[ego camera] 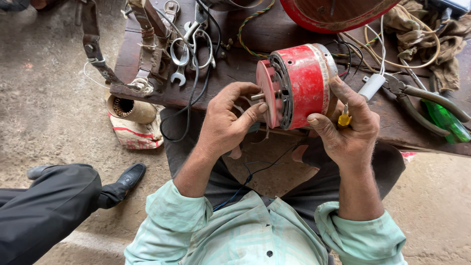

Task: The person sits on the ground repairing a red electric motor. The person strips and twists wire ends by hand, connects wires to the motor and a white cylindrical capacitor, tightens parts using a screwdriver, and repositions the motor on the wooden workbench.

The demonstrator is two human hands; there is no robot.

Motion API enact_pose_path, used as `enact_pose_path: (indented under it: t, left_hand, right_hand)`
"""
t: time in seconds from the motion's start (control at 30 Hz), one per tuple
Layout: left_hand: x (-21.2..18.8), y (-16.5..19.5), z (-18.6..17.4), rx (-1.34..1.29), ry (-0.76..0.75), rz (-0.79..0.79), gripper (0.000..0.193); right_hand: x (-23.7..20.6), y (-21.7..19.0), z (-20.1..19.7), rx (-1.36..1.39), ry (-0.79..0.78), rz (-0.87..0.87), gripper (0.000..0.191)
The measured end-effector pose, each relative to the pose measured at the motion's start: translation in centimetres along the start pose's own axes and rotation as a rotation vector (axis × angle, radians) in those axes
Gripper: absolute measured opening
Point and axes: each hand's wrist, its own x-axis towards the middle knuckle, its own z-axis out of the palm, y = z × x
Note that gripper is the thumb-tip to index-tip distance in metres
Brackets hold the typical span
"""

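Surface: a dark, worn wooden bench (274,34) is running across the top of the view, from 10 o'clock to 3 o'clock, with bare concrete floor (44,103) lying below and around it.

Motor: one red cylindrical motor (299,86) is being held at the near edge of the bench, just above centre, its short metal shaft (258,96) pointing toward 9 o'clock.

Left hand: the left hand (230,122) is sitting at 9 o'clock of the motor, thumb and forefinger pinching the shaft tip, the other fingers curling loosely.

Right hand: the right hand (351,127) is cupping the motor from 4 o'clock, fingers spread on its casing, while also trapping one small yellow-handled screwdriver (344,118).

Tools, counted: one pair of pliers (417,100) and one green-handled screwdriver (444,120) are lying at 3 o'clock; two spanners (184,54) are lying at 11 o'clock.

Other items: one red round housing (338,14) is showing at 12 o'clock; one cloth (441,29) is bunching at 1 o'clock; one wound stator core (130,108) is resting below the bench at 9 o'clock.

Bystander: one black shoe (127,179) and dark trouser leg (44,211) of another person are showing at 8 o'clock.
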Motion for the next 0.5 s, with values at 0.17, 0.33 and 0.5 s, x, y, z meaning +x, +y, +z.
enact_pose_path:
  t: [0.17, 0.33, 0.5]
  left_hand:
    - [-0.4, 0.0, -0.3, -0.125, -0.027, -0.048, 0.082]
    - [0.0, -0.1, 0.4, -0.047, -0.090, 0.143, 0.119]
    - [0.6, 0.2, 0.9, -0.072, -0.132, 0.126, 0.117]
  right_hand:
    - [0.1, -0.3, 0.0, -0.058, 0.036, 0.014, 0.061]
    - [0.6, -1.0, 0.1, -0.029, 0.009, -0.027, 0.060]
    - [0.9, -2.2, -0.2, -0.083, -0.013, -0.081, 0.060]
